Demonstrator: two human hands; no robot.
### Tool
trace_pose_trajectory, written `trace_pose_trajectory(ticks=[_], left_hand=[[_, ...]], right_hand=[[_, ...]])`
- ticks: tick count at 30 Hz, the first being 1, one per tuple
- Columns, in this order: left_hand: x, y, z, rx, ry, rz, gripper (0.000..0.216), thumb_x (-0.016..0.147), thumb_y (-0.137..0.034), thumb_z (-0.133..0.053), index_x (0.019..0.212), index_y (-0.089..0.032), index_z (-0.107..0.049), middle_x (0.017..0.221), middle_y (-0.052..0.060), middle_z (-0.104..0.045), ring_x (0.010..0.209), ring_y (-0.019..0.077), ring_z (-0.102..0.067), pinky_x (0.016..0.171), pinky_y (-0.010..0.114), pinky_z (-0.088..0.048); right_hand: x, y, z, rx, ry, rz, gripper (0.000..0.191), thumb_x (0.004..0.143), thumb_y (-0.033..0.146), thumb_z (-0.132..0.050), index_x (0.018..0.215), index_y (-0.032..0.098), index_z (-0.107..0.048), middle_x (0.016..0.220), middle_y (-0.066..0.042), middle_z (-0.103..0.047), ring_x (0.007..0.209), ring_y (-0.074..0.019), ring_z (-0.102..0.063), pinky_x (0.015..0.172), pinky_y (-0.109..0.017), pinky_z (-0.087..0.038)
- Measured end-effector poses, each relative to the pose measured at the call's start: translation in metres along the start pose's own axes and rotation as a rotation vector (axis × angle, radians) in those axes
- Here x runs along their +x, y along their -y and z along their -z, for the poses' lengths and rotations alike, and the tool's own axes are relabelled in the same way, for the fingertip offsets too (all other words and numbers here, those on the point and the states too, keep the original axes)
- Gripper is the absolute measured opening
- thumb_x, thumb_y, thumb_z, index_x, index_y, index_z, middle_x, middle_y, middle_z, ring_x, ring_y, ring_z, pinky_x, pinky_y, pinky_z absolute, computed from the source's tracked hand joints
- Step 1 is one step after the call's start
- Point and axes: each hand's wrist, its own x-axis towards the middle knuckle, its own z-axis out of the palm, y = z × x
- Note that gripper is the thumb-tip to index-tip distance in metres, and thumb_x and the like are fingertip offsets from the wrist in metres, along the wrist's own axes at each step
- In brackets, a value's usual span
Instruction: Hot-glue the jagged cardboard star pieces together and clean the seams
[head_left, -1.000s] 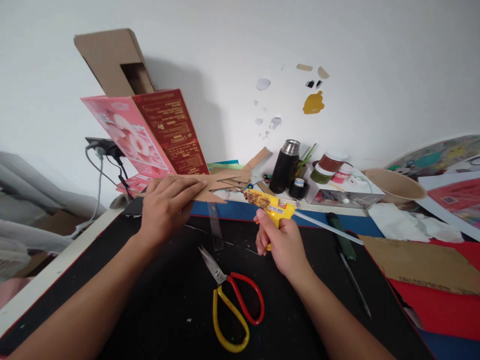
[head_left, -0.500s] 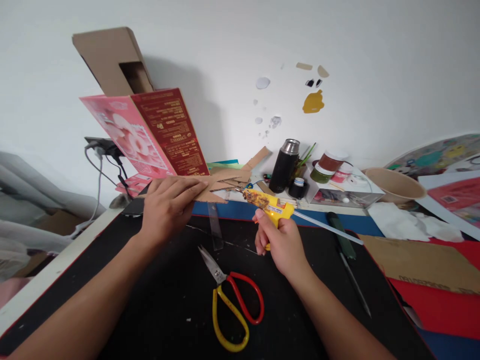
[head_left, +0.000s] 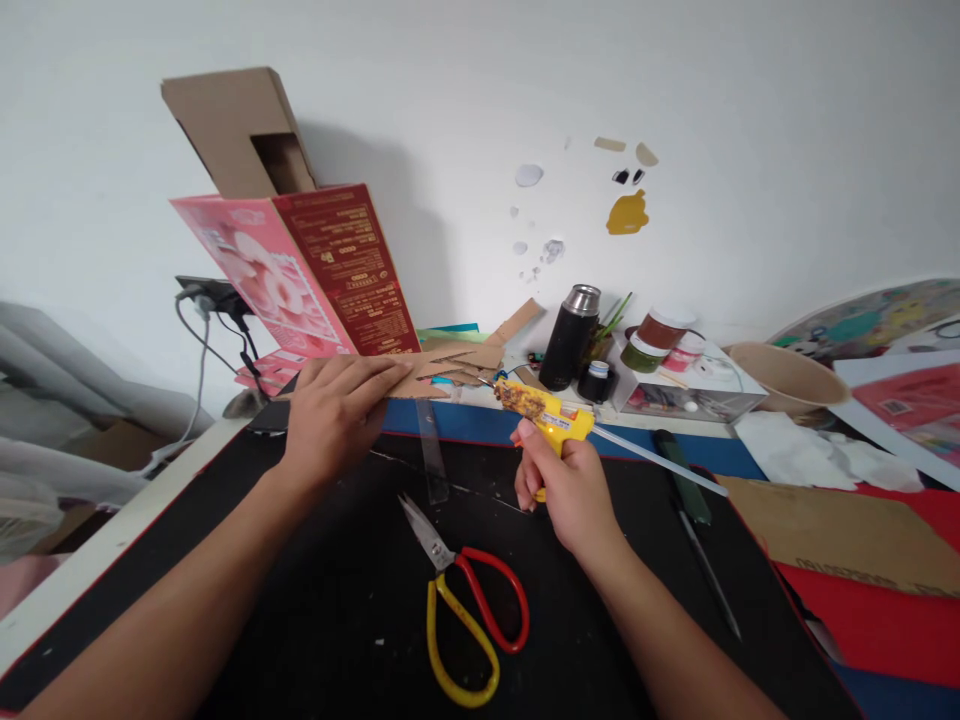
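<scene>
Yellow plastic glue gun (head_left: 541,408), probably light and rigid, best gripped by its handle (head_left: 556,438), fills my right hand (head_left: 568,485) beside the cardboard (head_left: 409,386); my left hand (head_left: 341,408) grips that likely stiff, creasable sheet.

A plain white wall (head_left: 450,90) fills the background, grey toward its upper corners under soft, dim light. Stuck on it is a flat mustard-yellow rounded patch (head_left: 628,213). Two small black marks (head_left: 621,177) sit just above this patch, with a beige strip (head_left: 610,144) higher still; a pale grey oval (head_left: 529,175) and smaller grey spots (head_left: 553,250) lie to its left. Well left of the patch, a broad soft shadow (head_left: 375,165) falls across the wall; farther left and lower is a black power strip (head_left: 215,292) with grey and black cables (head_left: 200,375). Below the patch stands a white-edged bench (head_left: 112,550) bearing a black mat with thin red edging (head_left: 322,620).
</scene>
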Motion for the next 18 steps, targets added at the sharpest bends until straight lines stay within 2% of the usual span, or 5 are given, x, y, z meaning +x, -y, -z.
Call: trace_pose_trajectory(ticks=[4, 7, 11, 15, 18], left_hand=[[0.001, 0.007, 0.0, -0.006, -0.055, 0.034, 0.031, 0.105, -0.025, -0.054, 0.126, -0.025, -0.078, 0.122, 0.009, -0.082, 0.105, 0.0289, -0.074, 0.09, 0.045, -0.05], [0.003, 0.008, 0.003, -0.018, -0.064, 0.062, 0.032, 0.104, -0.023, -0.055, 0.126, -0.024, -0.078, 0.122, 0.009, -0.082, 0.108, 0.0286, -0.074, 0.092, 0.045, -0.05], [0.005, 0.007, 0.006, -0.019, -0.059, 0.091, 0.034, 0.105, -0.023, -0.052, 0.127, -0.025, -0.078, 0.121, 0.008, -0.082, 0.107, 0.0281, -0.074, 0.09, 0.044, -0.05], [0.006, 0.006, 0.006, -0.048, -0.084, 0.068, 0.034, 0.106, -0.022, -0.052, 0.128, -0.023, -0.078, 0.12, 0.009, -0.082, 0.105, 0.0286, -0.074, 0.09, 0.045, -0.05], [0.006, 0.002, 0.005, -0.07, -0.078, 0.05, 0.033, 0.107, -0.022, -0.052, 0.128, -0.023, -0.078, 0.119, 0.009, -0.082, 0.104, 0.0283, -0.074, 0.088, 0.045, -0.05]], right_hand=[[0.003, -0.004, 0.001, 0.0, 0.007, -0.031, 0.061, 0.081, 0.077, -0.079, 0.082, 0.018, -0.068, 0.042, 0.01, -0.045, 0.035, -0.0124, -0.051, 0.037, -0.021, -0.039], [0.007, -0.014, 0.004, -0.086, 0.066, -0.071, 0.062, 0.082, 0.081, -0.074, 0.081, 0.019, -0.067, 0.044, 0.008, -0.049, 0.036, -0.0139, -0.053, 0.039, -0.023, -0.04], [0.009, -0.027, 0.01, -0.53, 0.094, 0.005, 0.065, 0.099, 0.073, -0.055, 0.058, 0.023, -0.056, 0.046, -0.002, -0.058, 0.043, -0.0171, -0.06, 0.049, -0.027, -0.046], [0.008, -0.034, 0.012, -1.043, 0.045, 0.254, 0.037, 0.104, 0.052, -0.058, 0.096, 0.02, -0.075, 0.083, -0.01, -0.081, 0.079, -0.0294, -0.078, 0.067, -0.033, -0.051], [0.007, -0.037, 0.011, -1.287, 0.123, 0.3, 0.03, 0.106, 0.045, -0.058, 0.111, 0.02, -0.074, 0.091, -0.01, -0.082, 0.082, -0.0298, -0.078, 0.069, -0.032, -0.05]])
